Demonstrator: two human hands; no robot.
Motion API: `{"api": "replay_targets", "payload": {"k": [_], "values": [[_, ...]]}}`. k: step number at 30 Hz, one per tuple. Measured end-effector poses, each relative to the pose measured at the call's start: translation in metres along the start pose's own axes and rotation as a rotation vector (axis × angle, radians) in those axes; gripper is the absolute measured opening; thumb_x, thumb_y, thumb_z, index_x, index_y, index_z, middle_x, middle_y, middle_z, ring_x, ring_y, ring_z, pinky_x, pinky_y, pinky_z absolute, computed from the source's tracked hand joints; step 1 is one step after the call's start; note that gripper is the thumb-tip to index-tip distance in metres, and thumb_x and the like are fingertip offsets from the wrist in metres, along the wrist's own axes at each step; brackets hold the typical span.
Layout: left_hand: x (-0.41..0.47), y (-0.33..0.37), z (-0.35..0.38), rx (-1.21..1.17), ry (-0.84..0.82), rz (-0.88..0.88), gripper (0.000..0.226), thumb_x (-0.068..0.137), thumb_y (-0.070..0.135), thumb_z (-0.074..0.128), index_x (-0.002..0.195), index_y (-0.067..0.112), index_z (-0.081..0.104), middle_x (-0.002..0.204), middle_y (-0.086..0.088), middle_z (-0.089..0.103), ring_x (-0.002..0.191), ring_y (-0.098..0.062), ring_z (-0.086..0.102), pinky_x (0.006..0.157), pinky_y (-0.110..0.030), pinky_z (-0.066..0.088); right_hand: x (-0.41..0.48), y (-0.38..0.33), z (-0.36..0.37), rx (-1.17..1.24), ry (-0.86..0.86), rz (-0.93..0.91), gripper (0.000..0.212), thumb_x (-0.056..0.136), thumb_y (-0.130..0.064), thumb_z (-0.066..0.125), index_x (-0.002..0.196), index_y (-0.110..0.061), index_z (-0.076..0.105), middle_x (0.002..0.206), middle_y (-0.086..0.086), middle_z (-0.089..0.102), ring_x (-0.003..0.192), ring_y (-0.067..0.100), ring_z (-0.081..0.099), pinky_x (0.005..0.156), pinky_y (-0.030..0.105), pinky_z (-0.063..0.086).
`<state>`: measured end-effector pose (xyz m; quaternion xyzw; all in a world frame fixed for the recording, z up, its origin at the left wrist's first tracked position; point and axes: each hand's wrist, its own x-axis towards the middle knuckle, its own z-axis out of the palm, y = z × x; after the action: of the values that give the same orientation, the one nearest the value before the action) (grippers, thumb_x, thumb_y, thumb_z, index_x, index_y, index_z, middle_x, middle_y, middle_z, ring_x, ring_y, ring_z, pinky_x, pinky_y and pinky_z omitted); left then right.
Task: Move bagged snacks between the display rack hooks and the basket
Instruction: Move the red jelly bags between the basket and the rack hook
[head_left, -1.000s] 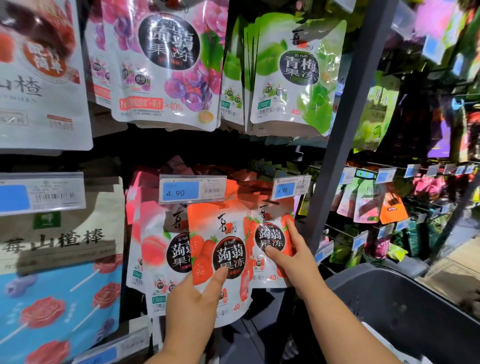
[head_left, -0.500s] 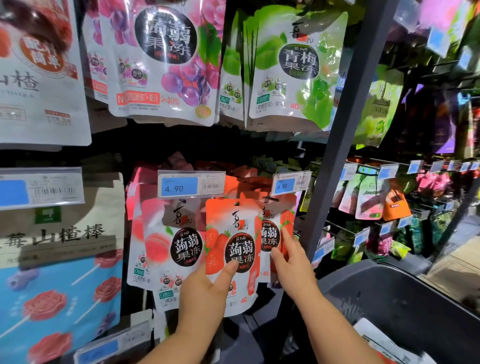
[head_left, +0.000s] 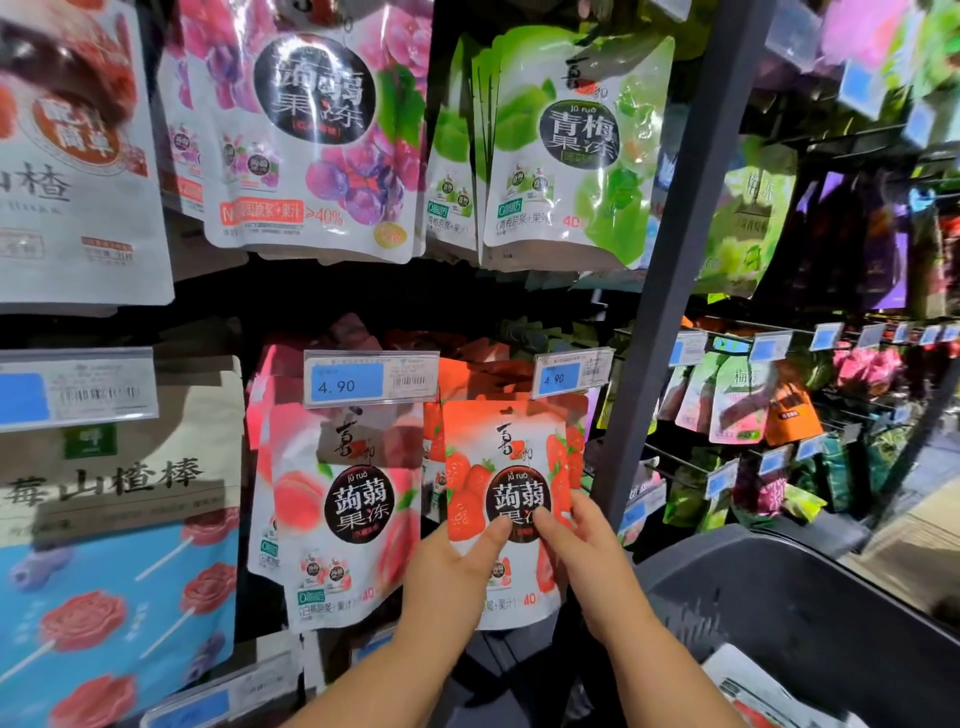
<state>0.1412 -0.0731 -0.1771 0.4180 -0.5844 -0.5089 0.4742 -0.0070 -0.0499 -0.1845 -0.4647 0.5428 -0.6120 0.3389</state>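
I grip the strawberry bag with both hands. My left hand pinches its lower left part, thumb on the front. My right hand pinches its right side the same way. Below and right of my right hand sits the dark grey basket, with a white packet in it.

The bag's black disc reads "jǔ ruò 蒟蒻果冻". Its top reaches a price tag marked 4.90, and I cannot tell whether it hangs on a hook. Just left of my left hand hangs a peach bag under another 4.90 tag.

Right of my right hand rises the rack's grey post. Above my hands hang a purple grape bag and a green bag marked 青梅果冻.
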Motion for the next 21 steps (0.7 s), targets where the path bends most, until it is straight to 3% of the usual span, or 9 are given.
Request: {"api": "replay_targets", "payload": {"k": [1,4,10,13,17,21], "values": [[0.002,-0.001,0.004,-0.004,-0.011,-0.017,0.010,0.089,0.033,0.067,0.096,0.027,0.072,0.086,0.012,0.076,0.084,-0.003,0.070,0.073,-0.020,0.052,0.001,0.002,-0.003,0.023,0.019,0.004,0.030,0.074,-0.043,0.074,0.101,-0.029,0.067,0.095,0.022,0.071,0.088,0.033,0.069,0.082,0.045,0.054],[0.008,-0.002,0.014,0.035,-0.025,-0.025,0.015,0.089,0.040,0.065,0.097,0.028,0.071,0.089,0.010,0.075,0.084,-0.005,0.070,0.080,-0.028,0.054,0.006,0.008,-0.010,0.044,0.122,0.018,0.026,0.081,-0.035,0.075,0.104,-0.027,0.065,0.098,0.015,0.074,0.093,0.035,0.071,0.090,0.058,0.053],[0.021,0.005,0.024,0.109,0.003,0.003,0.006,0.091,0.040,0.064,0.091,0.036,0.060,0.089,0.015,0.068,0.089,-0.004,0.064,0.068,-0.011,0.044,0.013,0.013,-0.012,0.041,0.249,0.042,0.033,0.066,-0.050,0.075,0.095,-0.037,0.065,0.095,0.010,0.075,0.090,0.033,0.072,0.088,0.059,0.054],[0.026,0.008,0.026,0.176,-0.002,0.031,0.015,0.092,0.039,0.062,0.104,0.033,0.056,0.093,0.021,0.059,0.088,-0.001,0.056,0.064,-0.003,0.037,0.015,0.013,-0.015,0.009,0.276,0.027,0.026,0.077,-0.040,0.076,0.099,-0.033,0.065,0.094,0.005,0.075,0.090,0.029,0.073,0.088,0.057,0.055],[0.033,0.005,0.030,0.195,-0.010,0.045,0.042,0.091,0.043,0.062,0.128,0.022,0.058,0.117,0.007,0.064,0.112,-0.014,0.058,0.088,-0.023,0.042,0.018,0.015,-0.018,0.002,0.304,0.020,0.017,0.088,-0.025,0.072,0.103,-0.026,0.064,0.093,0.001,0.076,0.090,0.025,0.073,0.087,0.054,0.056],[0.035,0.003,0.033,0.189,0.003,0.044,0.048,0.091,0.044,0.061,0.133,0.021,0.054,0.124,0.005,0.062,0.117,-0.016,0.056,0.092,-0.026,0.042,0.020,0.014,-0.016,-0.024,0.316,0.024,0.027,0.077,-0.043,0.073,0.101,-0.033,0.065,0.093,0.000,0.076,0.090,0.024,0.073,0.087,0.054,0.056]]}}
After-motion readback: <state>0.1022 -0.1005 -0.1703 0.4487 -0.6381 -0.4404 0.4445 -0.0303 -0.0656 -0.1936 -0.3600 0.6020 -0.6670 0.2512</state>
